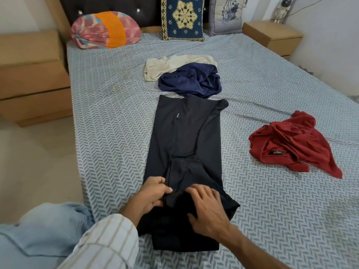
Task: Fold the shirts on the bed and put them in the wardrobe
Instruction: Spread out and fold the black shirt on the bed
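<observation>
The black shirt (186, 144) lay mid-fold on the bed (108, 117), left hand (153, 193) fingers pinching its sleeve, right hand (207, 206) fingers spread flat; probably the lengthwise fold followed.

Legible text: none confirmed.

1. Red shirt (291, 141), crumpled, right side of bed (108, 113): black neck label (277, 153) w/ light lettering, one short word, seen upside down; too small/blurred to read.
2. Dark shirt (186, 136), laid flat at bed centre: small dark tag (177, 115) near the upper part of the garment, faint marks on it; illegible.

No nos., brand names or signs readable on the other items in view.
</observation>
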